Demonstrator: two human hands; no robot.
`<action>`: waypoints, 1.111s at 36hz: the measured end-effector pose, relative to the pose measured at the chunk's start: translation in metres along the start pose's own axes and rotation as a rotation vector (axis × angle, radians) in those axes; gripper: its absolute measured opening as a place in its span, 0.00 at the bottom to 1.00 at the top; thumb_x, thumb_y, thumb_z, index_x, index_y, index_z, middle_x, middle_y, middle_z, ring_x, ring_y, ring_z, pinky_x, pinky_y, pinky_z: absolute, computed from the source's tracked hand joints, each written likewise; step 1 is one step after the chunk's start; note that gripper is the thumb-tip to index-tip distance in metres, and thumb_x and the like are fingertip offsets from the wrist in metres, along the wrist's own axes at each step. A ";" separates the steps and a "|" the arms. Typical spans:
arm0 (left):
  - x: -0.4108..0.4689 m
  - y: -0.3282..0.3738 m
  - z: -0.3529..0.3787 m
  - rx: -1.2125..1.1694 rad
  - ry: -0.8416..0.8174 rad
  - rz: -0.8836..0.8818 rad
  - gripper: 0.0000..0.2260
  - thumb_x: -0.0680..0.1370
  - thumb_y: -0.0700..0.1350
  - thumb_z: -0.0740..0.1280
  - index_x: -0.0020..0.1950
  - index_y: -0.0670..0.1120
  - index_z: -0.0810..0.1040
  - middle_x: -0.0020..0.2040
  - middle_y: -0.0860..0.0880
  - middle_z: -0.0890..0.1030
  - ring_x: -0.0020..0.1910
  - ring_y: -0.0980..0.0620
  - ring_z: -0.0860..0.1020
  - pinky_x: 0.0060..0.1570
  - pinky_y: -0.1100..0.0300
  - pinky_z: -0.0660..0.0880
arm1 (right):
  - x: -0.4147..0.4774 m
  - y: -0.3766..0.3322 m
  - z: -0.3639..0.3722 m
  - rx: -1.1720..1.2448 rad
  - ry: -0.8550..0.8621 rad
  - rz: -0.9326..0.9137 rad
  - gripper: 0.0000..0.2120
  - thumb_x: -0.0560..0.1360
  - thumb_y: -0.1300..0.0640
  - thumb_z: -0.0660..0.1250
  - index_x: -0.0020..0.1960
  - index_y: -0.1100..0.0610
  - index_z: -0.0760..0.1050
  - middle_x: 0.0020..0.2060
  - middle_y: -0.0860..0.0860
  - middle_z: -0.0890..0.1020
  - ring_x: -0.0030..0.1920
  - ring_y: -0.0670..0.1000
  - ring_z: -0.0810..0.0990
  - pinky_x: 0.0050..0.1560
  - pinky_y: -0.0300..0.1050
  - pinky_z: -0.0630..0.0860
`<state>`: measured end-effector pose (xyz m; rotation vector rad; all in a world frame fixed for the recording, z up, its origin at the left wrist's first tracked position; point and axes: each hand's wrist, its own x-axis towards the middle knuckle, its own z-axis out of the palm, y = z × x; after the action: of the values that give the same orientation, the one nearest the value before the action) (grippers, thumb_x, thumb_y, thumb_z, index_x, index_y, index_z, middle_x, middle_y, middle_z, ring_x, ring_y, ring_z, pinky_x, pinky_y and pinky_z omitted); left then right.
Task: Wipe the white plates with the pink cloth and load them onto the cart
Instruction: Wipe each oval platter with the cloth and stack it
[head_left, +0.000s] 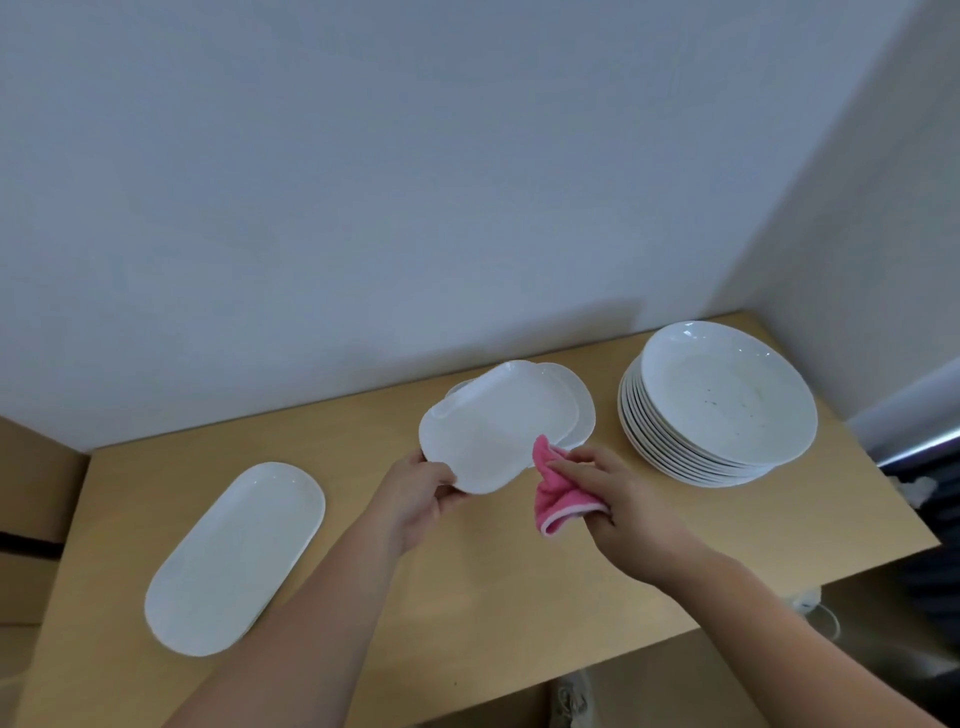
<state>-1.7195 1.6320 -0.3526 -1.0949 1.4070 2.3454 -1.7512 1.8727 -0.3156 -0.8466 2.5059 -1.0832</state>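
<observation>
My left hand (421, 496) grips the near edge of a white rounded-rectangular plate (493, 431) and holds it tilted above the table. My right hand (608, 493) holds a bunched pink cloth (558, 493) whose upper tip touches the plate's right edge. Behind the lifted plate lie one or two more white plates (579, 410) of the same kind, mostly hidden. A long white oval plate (234, 561) lies flat at the left. At the right stands a stack of several round white plates (722, 400). No cart is in view.
The wooden table (493, 597) stands against a pale wall (415, 182), with a second wall at the right forming a corner. Its front edge runs diagonally at the lower right. Dark objects and a white cable (815, 613) lie beyond the right edge.
</observation>
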 end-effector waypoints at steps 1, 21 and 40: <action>-0.003 0.000 0.000 -0.020 -0.020 0.006 0.18 0.74 0.25 0.57 0.57 0.42 0.75 0.53 0.43 0.83 0.43 0.47 0.86 0.36 0.58 0.81 | 0.001 -0.001 -0.001 0.003 0.020 -0.011 0.27 0.73 0.72 0.62 0.68 0.53 0.74 0.60 0.48 0.74 0.60 0.46 0.75 0.60 0.40 0.72; -0.078 0.034 0.035 -0.155 -0.309 0.287 0.24 0.73 0.22 0.58 0.61 0.44 0.76 0.56 0.42 0.84 0.54 0.42 0.83 0.45 0.54 0.82 | 0.024 -0.070 -0.054 0.041 0.442 -0.189 0.23 0.68 0.71 0.65 0.61 0.59 0.76 0.58 0.52 0.80 0.58 0.49 0.78 0.58 0.40 0.73; -0.099 0.018 0.074 -0.239 -0.442 0.487 0.27 0.65 0.25 0.71 0.65 0.32 0.73 0.56 0.31 0.80 0.55 0.35 0.81 0.52 0.50 0.80 | 0.029 -0.098 -0.033 0.780 0.402 0.198 0.32 0.64 0.62 0.79 0.62 0.48 0.69 0.53 0.48 0.81 0.49 0.44 0.83 0.40 0.39 0.79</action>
<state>-1.6945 1.7034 -0.2528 -0.2387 1.3543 2.9084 -1.7498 1.8201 -0.2226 -0.1618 2.0511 -2.0885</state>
